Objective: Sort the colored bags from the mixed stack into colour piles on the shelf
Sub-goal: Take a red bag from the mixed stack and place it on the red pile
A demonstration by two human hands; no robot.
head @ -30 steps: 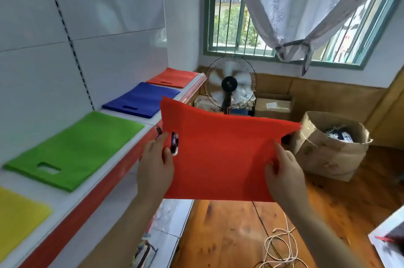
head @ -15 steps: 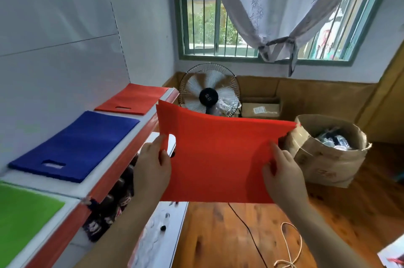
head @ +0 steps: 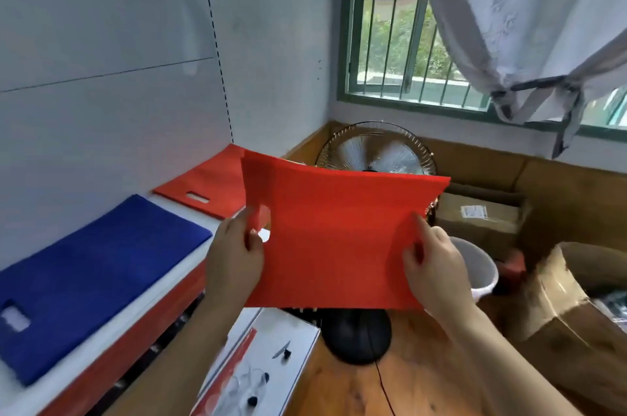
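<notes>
I hold a flat red bag [head: 339, 235] spread in the air in front of me. My left hand [head: 235, 252] pinches its left edge beside the handle cutout, and my right hand [head: 436, 266] pinches its lower right edge. On the white shelf [head: 190, 266] at the left lies a red bag pile [head: 210, 185] at the far end, just left of and behind the held bag. A blue bag pile [head: 91, 273] lies nearer to me on the same shelf.
A standing fan [head: 376, 154] is behind the held bag, its black base [head: 356, 334] on the wooden floor. Cardboard boxes [head: 481, 215], a white bucket [head: 475, 263] and an open brown box [head: 559, 307] crowd the right. A lower white shelf [head: 268, 371] holds small items.
The view has moved along the shelf toward the window: the green and yellow bags have left the frame, and the held red bag now hangs close beside the red pile.
</notes>
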